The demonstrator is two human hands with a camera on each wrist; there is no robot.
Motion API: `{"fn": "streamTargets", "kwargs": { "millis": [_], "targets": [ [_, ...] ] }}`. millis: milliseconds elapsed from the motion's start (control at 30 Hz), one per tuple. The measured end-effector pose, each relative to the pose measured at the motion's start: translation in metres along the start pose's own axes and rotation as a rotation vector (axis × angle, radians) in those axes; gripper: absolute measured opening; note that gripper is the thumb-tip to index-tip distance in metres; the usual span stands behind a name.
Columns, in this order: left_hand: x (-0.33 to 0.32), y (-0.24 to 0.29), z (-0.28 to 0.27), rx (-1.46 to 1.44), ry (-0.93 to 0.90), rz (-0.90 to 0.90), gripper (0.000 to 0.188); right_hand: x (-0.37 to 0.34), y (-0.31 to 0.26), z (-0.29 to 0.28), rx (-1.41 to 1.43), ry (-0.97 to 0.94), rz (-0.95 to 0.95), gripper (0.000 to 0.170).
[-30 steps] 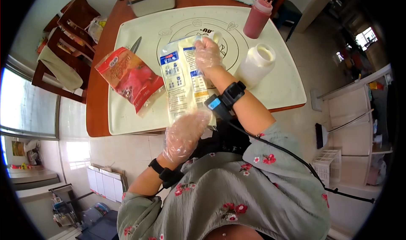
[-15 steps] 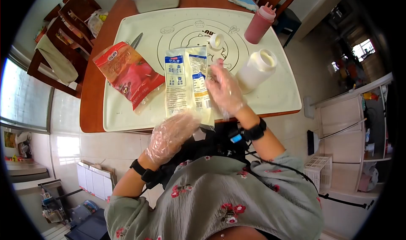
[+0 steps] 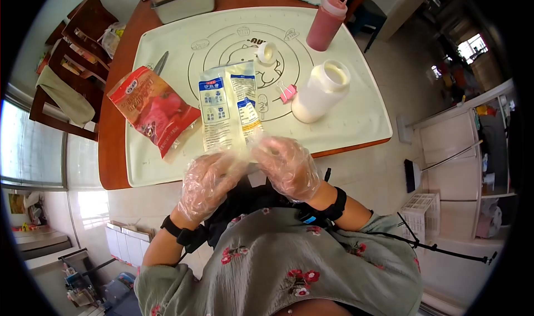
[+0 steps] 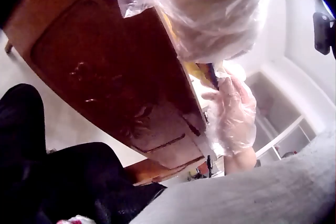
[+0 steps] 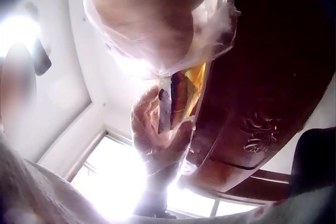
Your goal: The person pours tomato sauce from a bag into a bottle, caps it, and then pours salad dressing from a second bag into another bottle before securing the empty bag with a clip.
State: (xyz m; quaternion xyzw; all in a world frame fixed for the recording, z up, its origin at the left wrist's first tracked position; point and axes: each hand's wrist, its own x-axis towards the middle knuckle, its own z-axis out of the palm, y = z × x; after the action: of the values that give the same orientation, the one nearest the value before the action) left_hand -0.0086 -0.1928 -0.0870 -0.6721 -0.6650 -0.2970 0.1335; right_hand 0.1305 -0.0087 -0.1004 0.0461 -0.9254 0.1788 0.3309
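A white and blue printed pouch (image 3: 218, 113) lies on the pale mat with its near end toward the person. My left hand (image 3: 210, 181), in a clear plastic glove, grips that near end from the left. On the right, my gloved right hand (image 3: 286, 167) holds the same end, fingers close to the left hand's. The right wrist view shows the pouch's dark and yellow end (image 5: 181, 95) between the hands at the table edge. Right of the pouch lie a pink binder clip (image 3: 287, 93) and an uncapped white squeeze bottle (image 3: 322, 93), standing upright.
A red bag (image 3: 154, 111) with tomatoes printed on it lies left of the pouch, near a pointed metal blade (image 3: 161, 63). Beyond the pouch is a white cap (image 3: 267, 53). A red-filled squeeze bottle (image 3: 326, 25) and metal pans (image 3: 183, 4) stand farther back.
My right hand has left the pouch's far end, passed the right side where the pink clip now shows on the mat, and come to the near end. The left hand stays at the near end.
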Motion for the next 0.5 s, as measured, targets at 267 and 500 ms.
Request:
{"fn": "streamTargets", "kwargs": {
  "millis": [267,500],
  "targets": [
    [0.002,-0.007,0.003,-0.041,0.059,-0.034,0.037,0.002,0.02,-0.019,-0.096,-0.079,-0.162,0.032],
    [-0.012,-0.008,-0.005,-0.084,-0.009,-0.083,0.028,0.001,0.045,-0.031,-0.046,-0.235,-0.37,0.021]
  ]
}}
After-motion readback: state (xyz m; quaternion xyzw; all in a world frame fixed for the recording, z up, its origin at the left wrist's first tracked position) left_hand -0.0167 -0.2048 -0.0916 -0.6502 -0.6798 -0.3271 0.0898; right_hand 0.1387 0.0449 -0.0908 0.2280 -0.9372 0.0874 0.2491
